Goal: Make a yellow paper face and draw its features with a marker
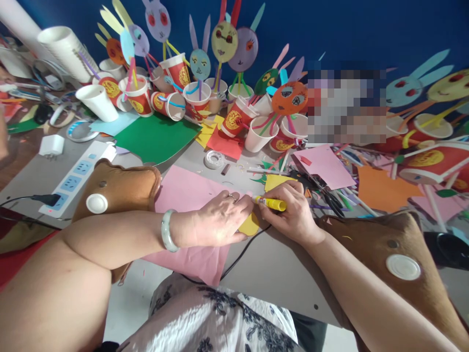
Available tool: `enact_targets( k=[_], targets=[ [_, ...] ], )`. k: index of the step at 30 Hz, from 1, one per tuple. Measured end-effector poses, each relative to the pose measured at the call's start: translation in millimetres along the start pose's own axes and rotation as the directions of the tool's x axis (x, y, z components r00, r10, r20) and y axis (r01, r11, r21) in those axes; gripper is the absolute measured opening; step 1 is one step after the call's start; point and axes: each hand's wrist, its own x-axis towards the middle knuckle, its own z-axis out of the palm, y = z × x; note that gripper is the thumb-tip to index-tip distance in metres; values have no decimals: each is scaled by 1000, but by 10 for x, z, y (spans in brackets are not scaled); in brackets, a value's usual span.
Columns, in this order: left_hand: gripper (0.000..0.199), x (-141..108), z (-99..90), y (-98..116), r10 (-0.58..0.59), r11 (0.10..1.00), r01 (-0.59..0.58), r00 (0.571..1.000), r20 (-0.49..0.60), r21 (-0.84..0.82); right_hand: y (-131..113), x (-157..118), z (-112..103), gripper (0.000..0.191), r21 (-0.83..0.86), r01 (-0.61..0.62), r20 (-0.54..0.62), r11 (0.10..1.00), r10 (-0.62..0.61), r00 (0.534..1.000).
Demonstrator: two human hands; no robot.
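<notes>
In my right hand (291, 210) is a yellow glue stick (274, 204), lying almost level with its pale end toward the left. My left hand (222, 217), with a jade bangle at the wrist, has its fingers closed at that pale end. Its thumb rests at a yellow paper disc (249, 227), partly hidden beneath the fingers. What the left fingertips touch is hard to see. Under the left hand and forearm lies a pink paper sheet (186, 188). A piece of yellow paper (277, 183) shows behind the right hand.
Red paper cups (139, 101) with paper rabbit faces on straws line the back. A power strip (71, 178) and brown cushion (120, 188) are left; another cushion (395, 244) is right. Black scissors (331, 198), a tape roll (214, 159) and a dark cable (244, 252) lie nearby.
</notes>
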Motion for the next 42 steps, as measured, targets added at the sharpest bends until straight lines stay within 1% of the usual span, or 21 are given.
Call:
enact_targets(
  k=[2,7,9,11,14,16,18,21,23,24,26,28,29,34,38,42],
  targets=[
    [56,2,-3,-2,4,1000,-4,1000,10,2,-2,4,1,10,-5,-8,33,1000,8,999],
    [58,4,-8,-3,7,1000,-7,1000,7,10,3,-1,4,12,-20,-49,-17,999,49,999],
    [57,3,-9,-3,10,1000,-10,1000,18,9,5,-7,9,12,-7,-59,-7,998,59,998],
    [58,1,-8,-3,16,1000,-16,1000,26,9,6,-9,16,11,-1,-43,7,999,43,999],
    [56,-5,6,-2,15,1000,-15,1000,6,19,9,-10,18,12,-19,-26,-16,999,26,1000],
    [56,-7,24,-2,8,1000,-8,1000,-10,26,9,-11,10,12,-28,-57,-38,998,56,998],
    [56,-5,40,-3,5,1000,-5,1000,-19,22,7,-11,0,12,-14,-74,-31,997,74,997],
    [55,0,45,-3,10,1000,-10,1000,-16,9,1,-11,-5,12,2,-43,6,999,43,999],
    [55,-1,38,-3,10,1000,-10,1000,-13,8,-6,-13,-1,12,-9,-23,-10,1000,23,1000],
    [55,-3,35,-2,8,1000,-8,1000,-15,6,-11,-14,2,13,-18,-30,-30,999,30,999],
    [56,-8,31,-1,0,1000,-1,1000,-28,-3,-24,-16,7,12,-28,-87,-71,996,85,994],
    [56,-12,32,-2,2,1000,-2,999,-37,-14,-33,-15,13,10,-24,-141,-85,990,139,987],
    [55,-11,35,-2,4,1000,-4,999,-37,-13,-34,-14,18,10,-18,-147,-79,989,145,986],
    [54,-4,43,-4,22,1000,-22,999,-26,10,-1,-6,55,11,-12,-36,-12,999,36,999],
    [54,-4,32,-1,12,1000,-13,999,-43,-22,22,-11,70,12,-65,-65,-36,996,62,997],
    [52,-6,18,-4,10,1000,-11,999,-33,-26,14,-17,73,12,-14,-53,-26,998,53,998]
  ],
)
